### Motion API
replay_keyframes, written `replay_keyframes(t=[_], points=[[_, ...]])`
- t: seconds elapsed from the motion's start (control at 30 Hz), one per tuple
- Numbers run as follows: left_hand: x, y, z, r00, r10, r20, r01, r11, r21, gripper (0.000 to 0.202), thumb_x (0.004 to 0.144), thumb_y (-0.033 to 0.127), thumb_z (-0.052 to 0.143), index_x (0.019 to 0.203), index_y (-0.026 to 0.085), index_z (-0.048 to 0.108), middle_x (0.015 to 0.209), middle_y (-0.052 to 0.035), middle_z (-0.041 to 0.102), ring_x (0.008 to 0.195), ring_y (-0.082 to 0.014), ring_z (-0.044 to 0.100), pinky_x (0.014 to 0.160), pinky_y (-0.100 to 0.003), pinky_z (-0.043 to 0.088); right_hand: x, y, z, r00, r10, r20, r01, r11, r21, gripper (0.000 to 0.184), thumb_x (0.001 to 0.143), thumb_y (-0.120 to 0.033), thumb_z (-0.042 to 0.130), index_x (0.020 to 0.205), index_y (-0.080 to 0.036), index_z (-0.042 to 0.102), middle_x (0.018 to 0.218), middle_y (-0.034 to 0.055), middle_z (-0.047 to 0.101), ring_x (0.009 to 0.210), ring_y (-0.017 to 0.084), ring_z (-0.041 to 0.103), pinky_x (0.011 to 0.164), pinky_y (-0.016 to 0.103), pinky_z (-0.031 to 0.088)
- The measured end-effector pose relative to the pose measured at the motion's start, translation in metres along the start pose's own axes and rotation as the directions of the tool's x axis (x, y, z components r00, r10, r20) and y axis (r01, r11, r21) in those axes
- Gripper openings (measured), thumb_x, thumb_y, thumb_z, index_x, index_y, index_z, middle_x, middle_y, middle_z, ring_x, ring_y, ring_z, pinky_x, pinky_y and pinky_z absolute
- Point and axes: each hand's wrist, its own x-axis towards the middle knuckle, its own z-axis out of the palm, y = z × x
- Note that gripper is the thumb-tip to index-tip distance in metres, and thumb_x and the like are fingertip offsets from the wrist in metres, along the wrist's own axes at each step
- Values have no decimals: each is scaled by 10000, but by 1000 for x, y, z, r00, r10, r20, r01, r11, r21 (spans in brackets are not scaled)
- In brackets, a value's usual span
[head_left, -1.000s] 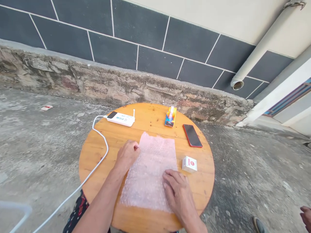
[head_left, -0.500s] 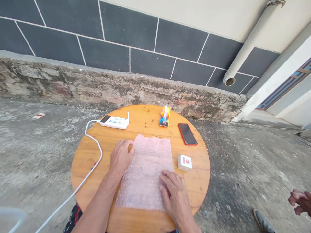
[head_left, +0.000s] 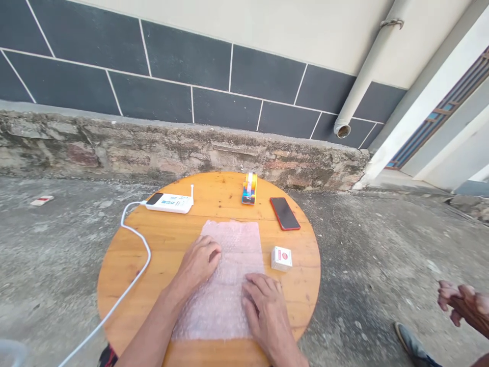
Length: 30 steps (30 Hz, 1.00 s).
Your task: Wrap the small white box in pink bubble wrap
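on the round table [head_left: 168, 244], pink bubble wrap [head_left: 233, 270] lies flat under both hands

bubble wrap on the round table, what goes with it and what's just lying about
In hand: bubble wrap sheet, left hand and right hand pressed flat on it.
Lying about, untouched: small white box, red phone, tape dispenser, white power strip.

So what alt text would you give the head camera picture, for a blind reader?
A person's left hand and right hand lie flat on a pink sheet of bubble wrap on a round wooden table outdoors. Beyond it sit a power strip, a tape dispenser and a phone; a small white box lies to its right.
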Motion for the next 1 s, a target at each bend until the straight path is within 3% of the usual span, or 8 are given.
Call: replay_keyframes(t=[0.23, 0.53, 0.8, 1.0], points=[[1, -1, 5, 1000, -22, -19, 22, 1000, 9, 157, 775, 84, 504, 780, 205, 604, 874, -30, 601, 898, -212, 526, 803, -326, 414, 0, 0, 1, 999, -17, -32, 17, 1000, -10, 262, 810, -100, 556, 1009, -252, 635, 1144, 19, 630, 991, 229, 531, 837, 377, 363], [1, 1, 5, 999, -42, -28, 43, 999, 19, 210, 754, 51, 465, 778, 207, 605, 866, -31, 598, 888, -206, 519, 804, -328, 411, -5, 11, 7, 988, -65, -140, 52, 994, -94, 212, 853, -103, 484, 957, -213, 632, 1038, 66, 651, 932, 225, 573, 800, 372, 422], [0, 4, 3, 998, -64, -23, 65, 997, 43, 169, 765, 100, 473, 671, 206, 565, 788, -28, 581, 840, -204, 525, 759, -313, 407, -7, 19, 8, 984, -103, -147, 95, 994, -57, 201, 869, -113, 477, 925, -241, 621, 940, 46, 659, 846, 214, 584, 751, 356, 430], [-1, 6, 0, 997, -72, -8, 73, 996, 42, 182, 739, 104, 493, 591, 199, 537, 712, -21, 580, 785, -199, 527, 717, -306, 394, -11, 15, 8, 985, -57, -162, 53, 998, -29, 194, 883, -144, 457, 804, -235, 610, 833, 34, 647, 752, 198, 572, 700, 339, 413]])
